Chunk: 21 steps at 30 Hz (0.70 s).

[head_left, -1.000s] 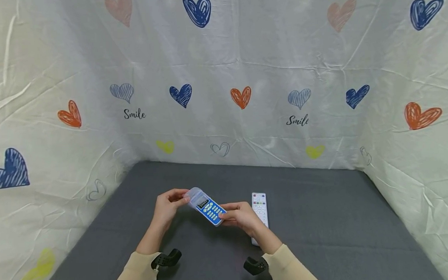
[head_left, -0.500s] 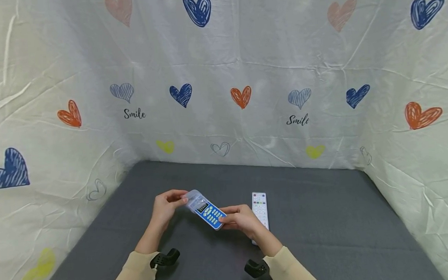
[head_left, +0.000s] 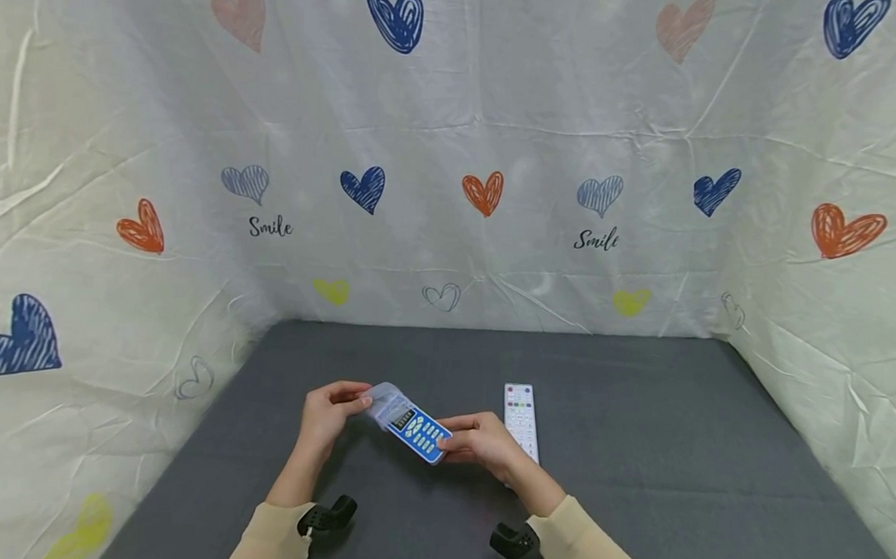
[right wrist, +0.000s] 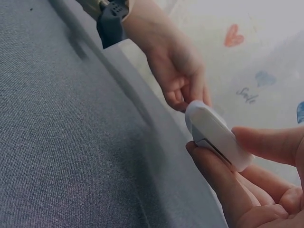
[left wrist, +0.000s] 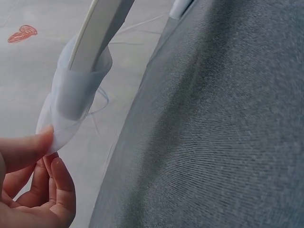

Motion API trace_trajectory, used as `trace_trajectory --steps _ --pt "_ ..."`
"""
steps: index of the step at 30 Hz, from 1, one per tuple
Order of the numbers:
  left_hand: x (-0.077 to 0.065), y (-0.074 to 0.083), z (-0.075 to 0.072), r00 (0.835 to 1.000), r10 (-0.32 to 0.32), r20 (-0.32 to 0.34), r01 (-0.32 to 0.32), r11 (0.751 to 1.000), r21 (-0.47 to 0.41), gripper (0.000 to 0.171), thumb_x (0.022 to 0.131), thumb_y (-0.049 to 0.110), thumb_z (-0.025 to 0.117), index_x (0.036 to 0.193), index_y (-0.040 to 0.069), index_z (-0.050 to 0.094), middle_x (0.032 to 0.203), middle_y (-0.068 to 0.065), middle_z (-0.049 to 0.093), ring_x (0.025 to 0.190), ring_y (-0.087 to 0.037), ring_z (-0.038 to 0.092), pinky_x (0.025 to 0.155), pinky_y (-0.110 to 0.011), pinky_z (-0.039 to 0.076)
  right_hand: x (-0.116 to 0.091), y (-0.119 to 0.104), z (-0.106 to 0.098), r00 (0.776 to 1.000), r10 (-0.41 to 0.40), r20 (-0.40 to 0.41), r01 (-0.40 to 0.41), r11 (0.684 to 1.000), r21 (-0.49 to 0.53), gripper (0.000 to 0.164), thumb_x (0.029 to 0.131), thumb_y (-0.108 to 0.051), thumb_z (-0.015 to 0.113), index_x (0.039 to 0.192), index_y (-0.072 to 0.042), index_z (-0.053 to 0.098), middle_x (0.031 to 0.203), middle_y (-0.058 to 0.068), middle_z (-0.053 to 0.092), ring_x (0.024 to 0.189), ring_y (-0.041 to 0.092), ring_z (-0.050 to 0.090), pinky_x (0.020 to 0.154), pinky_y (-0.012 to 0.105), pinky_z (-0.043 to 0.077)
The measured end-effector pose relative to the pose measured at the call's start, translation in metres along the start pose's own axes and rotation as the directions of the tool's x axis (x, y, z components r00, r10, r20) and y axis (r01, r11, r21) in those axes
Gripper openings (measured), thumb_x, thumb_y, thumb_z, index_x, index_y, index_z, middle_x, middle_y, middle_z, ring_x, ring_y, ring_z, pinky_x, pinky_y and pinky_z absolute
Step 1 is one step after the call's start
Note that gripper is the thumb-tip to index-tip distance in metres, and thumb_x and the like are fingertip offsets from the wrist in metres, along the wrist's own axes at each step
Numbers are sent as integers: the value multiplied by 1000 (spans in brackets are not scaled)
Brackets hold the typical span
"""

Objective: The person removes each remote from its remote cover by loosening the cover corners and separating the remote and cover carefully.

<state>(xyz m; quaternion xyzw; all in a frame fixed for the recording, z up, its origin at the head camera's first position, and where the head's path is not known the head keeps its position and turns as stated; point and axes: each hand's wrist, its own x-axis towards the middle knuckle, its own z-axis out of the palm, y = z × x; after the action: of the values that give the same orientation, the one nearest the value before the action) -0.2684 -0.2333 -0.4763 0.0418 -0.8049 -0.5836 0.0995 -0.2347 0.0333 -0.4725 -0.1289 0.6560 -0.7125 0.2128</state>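
A remote control (head_left: pixel 425 435) with a blue face, pale buttons and a small dark display is held above the table, tilted between both hands. Its far end sits inside a clear, soft sleeve (head_left: pixel 384 399). My left hand (head_left: pixel 325 418) pinches the closed end of this sleeve between thumb and fingers; in the left wrist view the sleeve (left wrist: pixel 78 90) bunches there, past the remote's end. At the near end, my right hand (head_left: pixel 485 443) grips the remote by its edges. The right wrist view shows its white side (right wrist: pixel 218 135) between thumb and fingers.
A white remote control (head_left: pixel 520 414) lies on the dark grey table (head_left: pixel 650 437), partly behind my right wrist. White cloth (head_left: pixel 534 176) printed with hearts hangs at the back and both sides. Each wrist carries a black strap mount (head_left: pixel 331 515).
Both hands have come slightly nearer with the remote. The left hand has also drifted a little left, and the hands are slightly further apart.
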Motion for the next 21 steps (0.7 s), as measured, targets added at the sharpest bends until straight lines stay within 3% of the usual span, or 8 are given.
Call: trace_trajectory --steps 5,14,21 --pt "1 4 0 1000 -8 -9 8 1000 -10 25 82 9 73 105 1 70 91 -7 69 79 -8 59 73 -29 53 1 -1 1 999 24 -34 -24 1000 5 37 82 -1 67 117 9 62 104 22 69 78 14 68 79 38 56" --pt "3 6 1 1000 -10 -4 10 1000 -27 27 81 9 74 106 0 70 88 -3 70 77 -7 60 69 -22 52 -2 -2 -1 999 26 -43 -26 1000 -9 37 82 -2 67 117 9 62 107 23 68 80 15 67 76 34 57" --pt "-8 18 2 999 7 51 -7 1000 3 27 82 5 72 107 -4 67 97 -17 66 81 -12 58 69 -23 52 -2 0 -3 998 35 -53 -36 999 -10 37 81 -2 68 115 9 63 101 21 70 79 16 68 76 35 57"
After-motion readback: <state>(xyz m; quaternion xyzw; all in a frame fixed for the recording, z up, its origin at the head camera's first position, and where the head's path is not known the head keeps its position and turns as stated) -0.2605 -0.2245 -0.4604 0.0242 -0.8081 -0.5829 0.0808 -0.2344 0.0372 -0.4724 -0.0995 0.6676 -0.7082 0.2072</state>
